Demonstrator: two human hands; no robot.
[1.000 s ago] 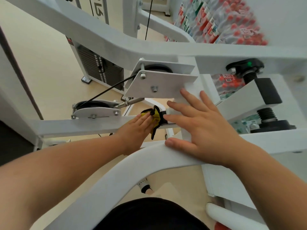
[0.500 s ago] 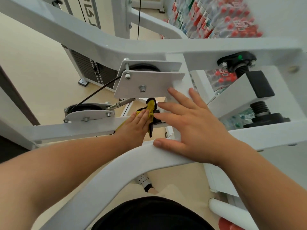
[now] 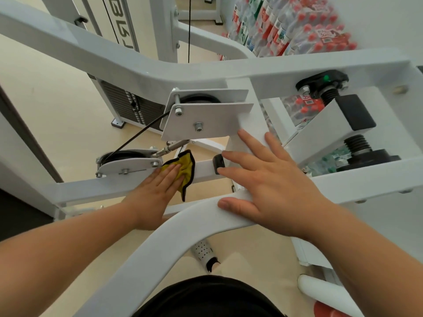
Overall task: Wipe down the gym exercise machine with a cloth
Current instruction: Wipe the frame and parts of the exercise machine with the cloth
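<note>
A white gym machine frame (image 3: 142, 67) fills the view, with pulley plates and a black cable. My left hand (image 3: 155, 193) lies flat on a yellow cloth (image 3: 185, 170) with a dark edge, pressing it onto a horizontal white bar (image 3: 91, 189) beside the lower pulley plate (image 3: 128, 165). Part of the cloth hangs over the bar's near side. My right hand (image 3: 272, 186) rests open on the curved near bar (image 3: 174, 234), fingers spread against an upright white post, holding nothing.
A black weight stack (image 3: 128, 108) stands behind on the beige floor. Shrink-wrapped packs of red-capped water bottles (image 3: 286, 28) are piled at the upper right. Black rubber stops and threaded adjusters (image 3: 357, 145) sit on the right. A black seat pad (image 3: 206, 298) is below me.
My left hand has slid the cloth leftward along the horizontal bar, away from the black end cap toward the lower pulley plate. My right hand stays braced on the frame.
</note>
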